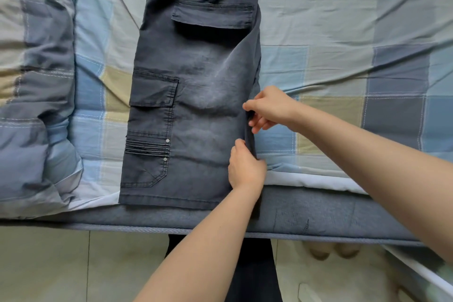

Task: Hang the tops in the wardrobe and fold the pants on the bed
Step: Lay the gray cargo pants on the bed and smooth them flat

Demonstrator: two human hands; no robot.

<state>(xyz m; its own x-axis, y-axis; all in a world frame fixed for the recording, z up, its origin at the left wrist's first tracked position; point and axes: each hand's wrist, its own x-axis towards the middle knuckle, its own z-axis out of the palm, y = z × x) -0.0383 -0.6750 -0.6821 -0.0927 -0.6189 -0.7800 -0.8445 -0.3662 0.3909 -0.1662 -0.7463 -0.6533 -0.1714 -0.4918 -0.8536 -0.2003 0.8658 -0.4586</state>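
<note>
Item: dark grey cargo pants (196, 95), washed-denim look, faded at the middle. Laid lengthwise on the bed (343, 32), folded leg over leg, waistband at the far side, hem at the near mattress edge. Fittings: one flap pocket near the waistband, one flap side pocket, pleated panel with two metal studs, angled patch pocket near the hem. Bed cover: blue, grey and tan check sheet; matching quilt (36, 105) bunched at the left.

Left hand (246, 167): fingers pinch the right edge of the pants near the hem. Right hand (269, 108): fingers pinch the same edge just above.
</note>
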